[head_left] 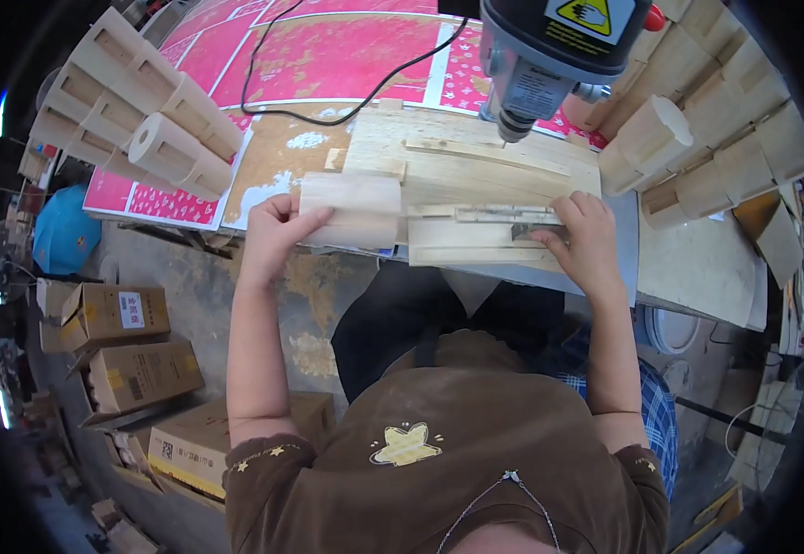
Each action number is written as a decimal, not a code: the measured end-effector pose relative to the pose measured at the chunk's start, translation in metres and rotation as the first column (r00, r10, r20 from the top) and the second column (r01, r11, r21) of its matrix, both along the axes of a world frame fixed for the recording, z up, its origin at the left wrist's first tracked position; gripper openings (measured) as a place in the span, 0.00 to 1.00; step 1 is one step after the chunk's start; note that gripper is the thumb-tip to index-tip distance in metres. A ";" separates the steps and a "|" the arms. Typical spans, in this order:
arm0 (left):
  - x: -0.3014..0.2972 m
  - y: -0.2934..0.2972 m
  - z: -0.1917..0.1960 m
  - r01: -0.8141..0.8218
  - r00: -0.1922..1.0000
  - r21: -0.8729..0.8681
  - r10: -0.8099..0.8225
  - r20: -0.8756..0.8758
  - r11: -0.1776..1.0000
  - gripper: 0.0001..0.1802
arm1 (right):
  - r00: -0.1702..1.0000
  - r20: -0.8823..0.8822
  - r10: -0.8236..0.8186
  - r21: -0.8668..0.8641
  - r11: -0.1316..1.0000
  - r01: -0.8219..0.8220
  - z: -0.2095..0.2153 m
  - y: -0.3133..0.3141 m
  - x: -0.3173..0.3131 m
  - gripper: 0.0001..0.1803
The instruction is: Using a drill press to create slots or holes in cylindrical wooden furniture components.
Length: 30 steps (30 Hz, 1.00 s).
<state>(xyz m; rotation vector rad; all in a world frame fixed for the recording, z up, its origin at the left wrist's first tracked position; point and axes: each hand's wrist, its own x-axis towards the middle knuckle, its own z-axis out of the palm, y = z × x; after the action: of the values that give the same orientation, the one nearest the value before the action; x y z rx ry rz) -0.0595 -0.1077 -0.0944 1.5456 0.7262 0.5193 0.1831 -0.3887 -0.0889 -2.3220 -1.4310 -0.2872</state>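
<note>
Nearest the camera, the person's brown top fills the lower frame, both bare forearms reaching up toward the worktop (697, 268).

The left hand (277, 231) is closed around the end of a pale wooden block (348, 210), thumb on its near face and fingers curled over the left end, holding it against the left side of a wooden jig (476, 171). The right hand (586, 238) lies flat with its fingers spread and pressed down on the jig's front strips, fingertips beside a small metal piece (too small to identify) set into the slot.

Beyond the hands, the drill press head (550, 46) hangs over the jig's far edge, its chuck pointing down at bare wood, well apart from the block. As a judgement, the block is not yet under the chuck, so the drilling of this piece seems yet to come.

Farther back, stacks of similar wooden blocks (143, 120) lie on the left, some showing a round hole in the end, and another stack (707, 129) lies on the right. A black cable (328, 106) crosses the red-patterned sheet (328, 46) behind.
</note>
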 end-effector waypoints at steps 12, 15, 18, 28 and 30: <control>0.021 -0.052 -0.008 -0.159 0.983 -0.352 0.116 -0.141 0.922 0.17 | 0.997 -0.006 0.076 0.017 0.997 -0.076 -0.004 0.003 -0.005 0.20; 0.031 -0.052 -0.013 -0.114 0.987 -0.295 0.075 -0.142 0.949 0.18 | 0.998 0.015 0.067 0.032 0.997 -0.067 -0.001 0.002 -0.005 0.19; 0.041 -0.052 -0.019 -0.057 0.982 -0.231 0.014 -0.186 0.971 0.20 | 0.999 0.016 0.040 0.030 0.999 -0.040 0.000 0.003 -0.007 0.18; 0.094 -0.099 -0.035 0.185 0.980 -0.019 -0.183 0.080 0.983 0.30 | 0.991 0.003 -0.134 0.044 0.990 0.133 -0.010 0.006 0.017 0.20; 0.101 -0.093 -0.040 0.171 0.980 0.276 -0.191 0.048 0.946 0.33 | 0.985 0.000 -0.170 0.072 0.983 0.169 -0.017 0.013 0.029 0.22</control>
<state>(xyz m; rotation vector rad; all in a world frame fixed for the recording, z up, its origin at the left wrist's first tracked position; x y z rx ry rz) 0.0414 -0.2010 -0.1344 1.8183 0.4625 0.5513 0.2126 -0.3760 -0.1059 -2.3890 -1.2066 -0.3886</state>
